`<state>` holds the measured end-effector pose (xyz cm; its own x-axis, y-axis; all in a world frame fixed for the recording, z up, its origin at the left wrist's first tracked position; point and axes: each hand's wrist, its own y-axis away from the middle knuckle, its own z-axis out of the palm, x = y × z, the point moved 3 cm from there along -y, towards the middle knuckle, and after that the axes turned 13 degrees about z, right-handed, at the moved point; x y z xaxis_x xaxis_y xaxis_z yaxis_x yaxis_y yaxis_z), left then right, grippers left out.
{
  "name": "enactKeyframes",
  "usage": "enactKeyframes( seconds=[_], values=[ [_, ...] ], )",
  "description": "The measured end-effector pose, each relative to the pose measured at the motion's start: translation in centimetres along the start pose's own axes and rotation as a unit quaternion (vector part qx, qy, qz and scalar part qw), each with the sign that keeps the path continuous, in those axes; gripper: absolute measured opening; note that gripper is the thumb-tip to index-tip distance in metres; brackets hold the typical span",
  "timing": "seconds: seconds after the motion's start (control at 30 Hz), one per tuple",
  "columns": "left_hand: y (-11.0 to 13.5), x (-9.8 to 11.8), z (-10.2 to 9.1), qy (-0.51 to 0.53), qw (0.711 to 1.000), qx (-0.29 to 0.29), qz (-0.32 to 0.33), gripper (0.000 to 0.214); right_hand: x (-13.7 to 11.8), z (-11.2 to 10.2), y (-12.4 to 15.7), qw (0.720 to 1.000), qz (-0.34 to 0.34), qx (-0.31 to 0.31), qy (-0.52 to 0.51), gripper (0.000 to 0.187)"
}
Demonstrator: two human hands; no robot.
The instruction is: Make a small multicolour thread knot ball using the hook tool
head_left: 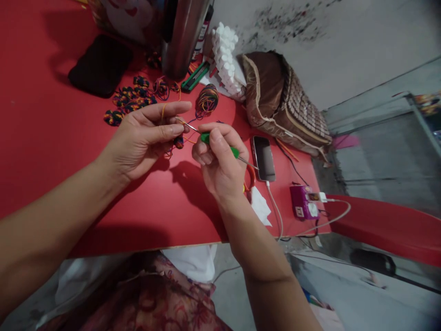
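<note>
My right hand (222, 158) is closed round the green grip of a crochet hook (234, 151), whose thin metal tip points left to my left fingertips. Between thumb and fingers, my left hand (148, 133) pinches a small dark multicoloured crochet piece (178, 141). A strand of orange yarn loops over the left index finger. Just beyond the hands lies a ball of multicoloured yarn (207, 98), with strands trailing toward my fingers. Several finished-looking crochet pieces (132, 97) in the same colours lie behind my left hand, which partly covers them.
On the red table (144, 220) stand a metal flask (182, 41) and a brown cushion-like bag (275, 92). A green box cutter (195, 77), a black pouch (101, 66), a phone (264, 158) on a cable, orange-handled scissors (251, 177) and a purple power adapter (303, 202) lie around.
</note>
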<state>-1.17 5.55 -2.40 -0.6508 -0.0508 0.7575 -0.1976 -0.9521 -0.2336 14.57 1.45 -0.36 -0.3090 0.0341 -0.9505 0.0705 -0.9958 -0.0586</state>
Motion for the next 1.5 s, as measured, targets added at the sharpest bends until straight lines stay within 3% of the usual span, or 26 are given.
enactKeyframes(
  seconds=[0.2, 0.37, 0.57, 0.8, 1.0, 1.1, 1.23, 1.5],
  values=[
    [0.0, 0.3, 0.2, -0.053, 0.997, 0.032, 0.039, 0.047, 0.2, -0.2, 0.0, 1.0, -0.004, 0.011, 0.021, 0.012],
    [0.5, 0.8, 1.2, -0.106, 0.989, 0.061, 0.088, 0.043, 0.5, -0.4, 0.3, 0.994, -0.037, 0.048, 0.088, 0.015],
    [1.3, 1.0, 1.9, -0.127, 0.987, 0.053, 0.086, 0.041, 0.2, 0.2, 1.6, 0.942, -0.115, 0.118, 0.291, 0.018],
    [0.4, 1.0, 0.7, -0.066, 0.997, 0.015, 0.043, 0.042, 0.2, 0.2, 1.9, 0.913, -0.21, 0.084, 0.339, 0.021],
    [-0.3, 1.9, -0.1, -0.03, 0.999, -0.04, 0.022, 0.041, 0.2, -0.8, 1.1, 0.944, -0.146, 0.082, 0.285, 0.028],
    [-0.5, 2.0, -0.2, -0.037, 0.998, -0.043, 0.008, 0.041, -0.4, -0.6, 1.2, 0.96, -0.094, 0.082, 0.252, 0.022],
    [-0.7, 2.4, -0.3, -0.056, 0.998, -0.036, -0.011, 0.043, -1.3, -0.2, 1.4, 0.977, -0.098, 0.052, 0.18, 0.011],
    [-0.5, 2.4, -0.6, -0.048, 0.994, -0.065, -0.077, 0.042, -1.7, -0.7, 1.1, 0.986, -0.105, 0.039, 0.125, 0.01]
  ],
)
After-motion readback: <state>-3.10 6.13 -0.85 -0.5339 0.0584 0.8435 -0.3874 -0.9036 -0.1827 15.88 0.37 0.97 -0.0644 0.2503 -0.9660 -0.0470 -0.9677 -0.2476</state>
